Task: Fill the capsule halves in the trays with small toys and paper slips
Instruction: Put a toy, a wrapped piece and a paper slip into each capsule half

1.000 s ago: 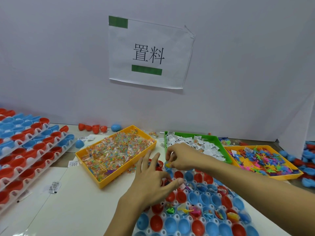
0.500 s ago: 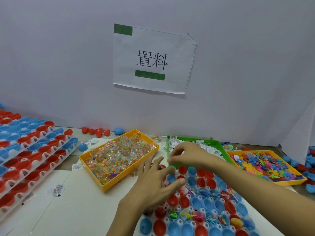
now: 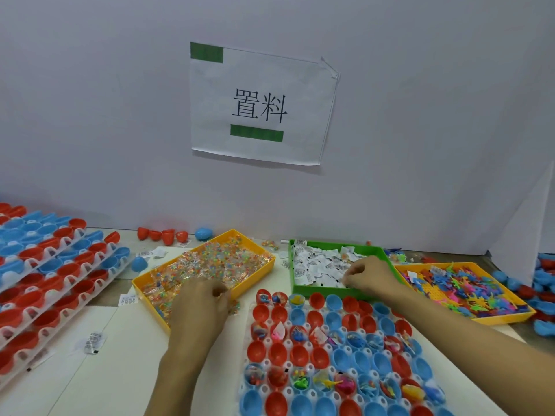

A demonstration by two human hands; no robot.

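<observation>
A white tray [image 3: 327, 370] of red and blue capsule halves lies in front of me; two of its rows hold small toys and slips. My left hand [image 3: 201, 307] hovers curled and blurred over the near edge of the yellow tray [image 3: 264, 271] of clear bead packets, its fingertips down among them. My right hand [image 3: 368, 273] reaches into the green tray [image 3: 381, 253] of white paper slips [image 3: 315, 265], fingertips pinched together on the slips. Whether the left hand holds a packet is hidden.
A second yellow tray [image 3: 516, 315] of colourful plastic toys sits at the right. Stacked trays of capsule halves [image 3: 54, 265] fill the left. Loose capsule halves [image 3: 163, 235] lie by the white wall, more at the far right [image 3: 543, 277]. Stray slips [image 3: 94, 340] lie on the table.
Both hands have left the capsule tray. The left hand went left to the bead packet tray, and the right hand moved back and right into the green slip tray.
</observation>
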